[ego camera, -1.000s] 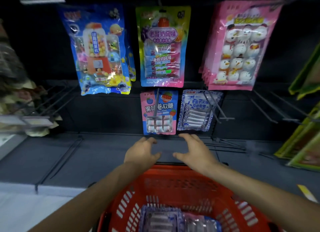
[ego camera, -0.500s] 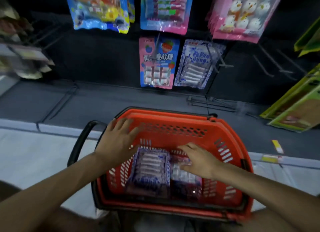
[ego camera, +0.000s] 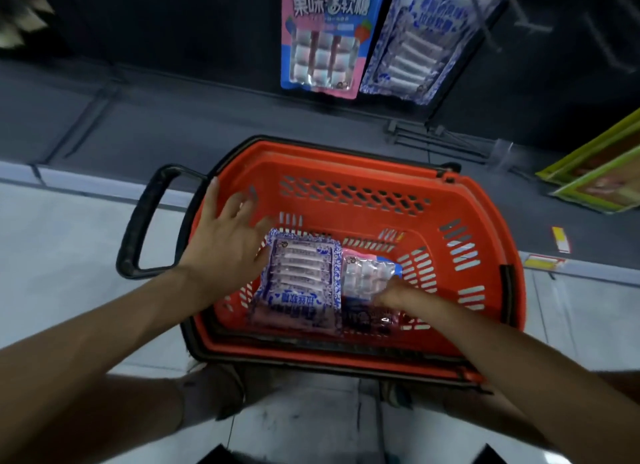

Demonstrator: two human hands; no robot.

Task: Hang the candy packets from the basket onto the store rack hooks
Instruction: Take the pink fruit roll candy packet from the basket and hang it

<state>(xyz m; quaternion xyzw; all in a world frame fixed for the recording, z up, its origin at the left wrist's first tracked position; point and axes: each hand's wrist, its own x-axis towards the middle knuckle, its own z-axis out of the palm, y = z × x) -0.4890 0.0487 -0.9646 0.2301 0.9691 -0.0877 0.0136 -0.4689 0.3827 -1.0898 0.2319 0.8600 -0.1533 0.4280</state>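
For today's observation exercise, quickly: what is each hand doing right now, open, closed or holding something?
Left hand: open, fingers spread, holding nothing.
Right hand: on the pink packet in the basket; grip cannot be told.

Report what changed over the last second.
Both hands dropped from the rack into the basket: the left hand now spreads over its left wall beside the blue-white packet, the right hand rests on the pink packet; a grip is not clear. Both packets stayed side by side; the two hung packets stayed on the rack.
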